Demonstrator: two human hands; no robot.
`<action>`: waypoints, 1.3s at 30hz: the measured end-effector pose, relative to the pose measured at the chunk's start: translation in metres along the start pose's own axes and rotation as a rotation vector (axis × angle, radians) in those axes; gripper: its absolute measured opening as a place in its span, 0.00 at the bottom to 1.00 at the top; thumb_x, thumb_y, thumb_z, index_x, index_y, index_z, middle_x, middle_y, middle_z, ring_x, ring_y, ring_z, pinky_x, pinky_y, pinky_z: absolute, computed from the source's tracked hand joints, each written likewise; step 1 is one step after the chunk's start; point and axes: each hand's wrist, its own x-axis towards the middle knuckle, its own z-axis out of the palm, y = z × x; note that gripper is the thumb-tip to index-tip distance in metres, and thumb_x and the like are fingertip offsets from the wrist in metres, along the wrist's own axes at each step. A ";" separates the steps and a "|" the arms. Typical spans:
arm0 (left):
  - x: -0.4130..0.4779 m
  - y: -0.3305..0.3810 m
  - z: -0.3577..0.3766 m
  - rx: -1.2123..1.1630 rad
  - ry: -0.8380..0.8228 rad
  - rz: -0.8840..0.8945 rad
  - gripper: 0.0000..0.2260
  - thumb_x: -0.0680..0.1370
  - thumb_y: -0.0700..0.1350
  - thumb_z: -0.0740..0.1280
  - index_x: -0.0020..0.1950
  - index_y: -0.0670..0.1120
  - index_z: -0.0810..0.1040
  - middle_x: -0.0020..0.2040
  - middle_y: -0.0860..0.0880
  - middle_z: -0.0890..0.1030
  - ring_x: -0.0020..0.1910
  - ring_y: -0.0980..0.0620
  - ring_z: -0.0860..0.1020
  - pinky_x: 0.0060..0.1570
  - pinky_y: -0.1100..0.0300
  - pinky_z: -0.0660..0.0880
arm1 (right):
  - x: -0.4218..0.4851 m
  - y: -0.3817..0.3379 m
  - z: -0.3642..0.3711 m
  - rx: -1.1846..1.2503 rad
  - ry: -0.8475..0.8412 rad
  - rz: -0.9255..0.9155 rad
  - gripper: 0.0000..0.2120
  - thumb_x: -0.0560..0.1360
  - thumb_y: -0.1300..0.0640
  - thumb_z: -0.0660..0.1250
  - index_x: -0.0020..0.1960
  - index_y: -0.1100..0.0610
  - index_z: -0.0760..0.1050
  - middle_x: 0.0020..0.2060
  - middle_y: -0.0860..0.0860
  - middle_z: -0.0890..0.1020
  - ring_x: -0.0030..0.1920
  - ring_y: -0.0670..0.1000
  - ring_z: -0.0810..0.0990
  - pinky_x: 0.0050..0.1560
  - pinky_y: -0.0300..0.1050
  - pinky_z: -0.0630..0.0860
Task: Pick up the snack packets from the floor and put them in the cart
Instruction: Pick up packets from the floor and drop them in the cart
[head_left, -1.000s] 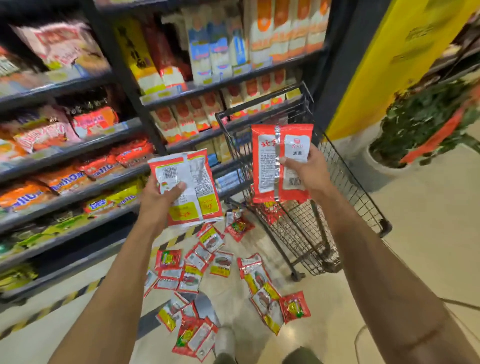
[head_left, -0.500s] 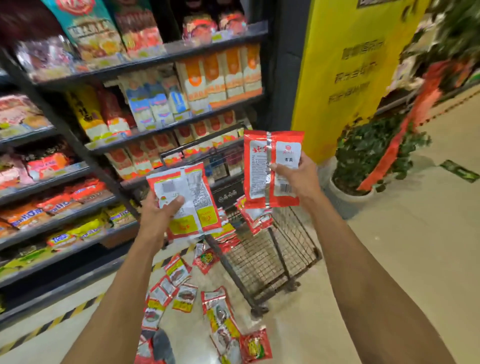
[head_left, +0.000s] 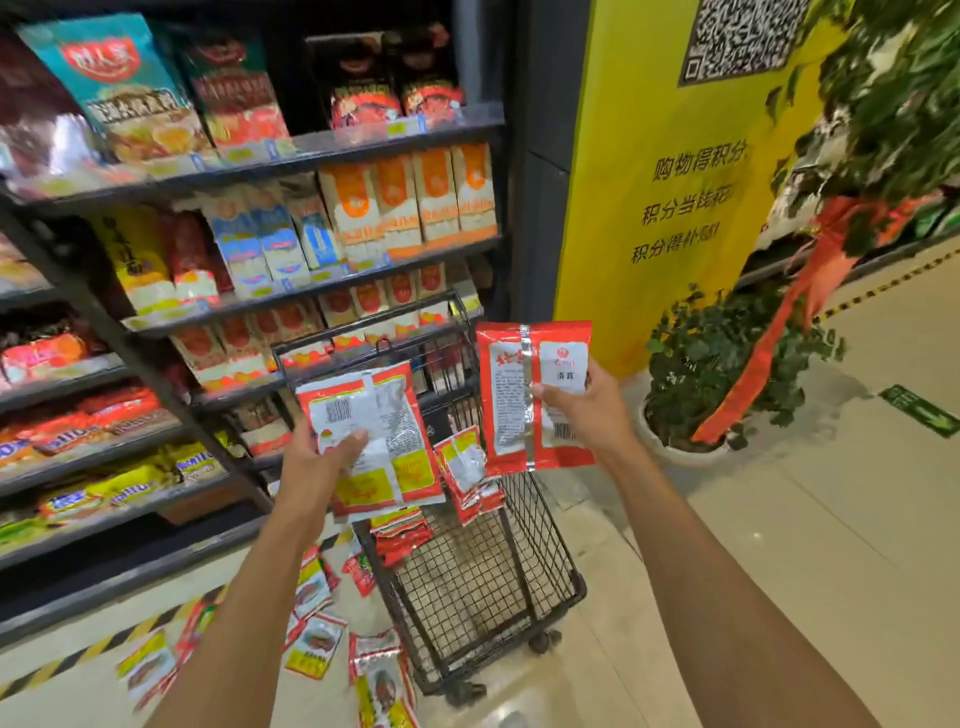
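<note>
Our left hand (head_left: 314, 470) grips a red and white packet (head_left: 379, 426), thumb pressed across its printed face and the other fingers curled out of sight behind it. The packet tilts a little to the left and hangs in front of the near-left corner of the cart (head_left: 540, 525).

Our right hand (head_left: 589, 410) pinches a second packet (head_left: 511, 400), red with a silver seam down the middle. The thumb lies on the front and the fingertips (head_left: 588, 375) wrap round its right edge. This packet stands nearly upright above the cart's open top.

Inside the wire basket, several packets (head_left: 465, 470) lean against the left wall, with a stack (head_left: 402, 538) lower down by the same wall.

More packets lie scattered on the floor (head_left: 810, 545) to the left of the cart and in front of it, one (head_left: 314, 644) just beside the front wheel.

The cart stands close to the shelves (head_left: 322, 283), which are stocked with bagged goods. To the right are a yellow pillar (head_left: 670, 156) with a QR code and a potted plant (head_left: 711, 358) tied with a red ribbon.
</note>
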 end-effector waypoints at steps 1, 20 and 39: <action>0.005 -0.007 0.003 -0.016 0.013 -0.011 0.23 0.79 0.46 0.75 0.73 0.52 0.73 0.64 0.54 0.83 0.60 0.53 0.82 0.51 0.55 0.80 | 0.010 0.005 0.002 -0.009 -0.013 0.007 0.18 0.74 0.60 0.77 0.61 0.54 0.77 0.51 0.48 0.87 0.48 0.42 0.87 0.40 0.34 0.80; 0.145 -0.096 0.045 -0.056 0.218 -0.247 0.23 0.77 0.48 0.77 0.69 0.59 0.76 0.65 0.52 0.83 0.65 0.47 0.81 0.65 0.37 0.77 | 0.220 0.081 0.073 -0.130 -0.313 0.152 0.18 0.75 0.60 0.78 0.61 0.50 0.77 0.53 0.47 0.87 0.49 0.46 0.88 0.52 0.51 0.86; 0.235 -0.197 0.094 0.041 0.418 -0.414 0.16 0.81 0.38 0.70 0.67 0.50 0.75 0.57 0.54 0.84 0.54 0.55 0.83 0.52 0.55 0.80 | 0.353 0.221 0.157 -0.248 -0.453 0.219 0.14 0.73 0.62 0.78 0.53 0.50 0.78 0.45 0.45 0.86 0.42 0.45 0.87 0.38 0.38 0.83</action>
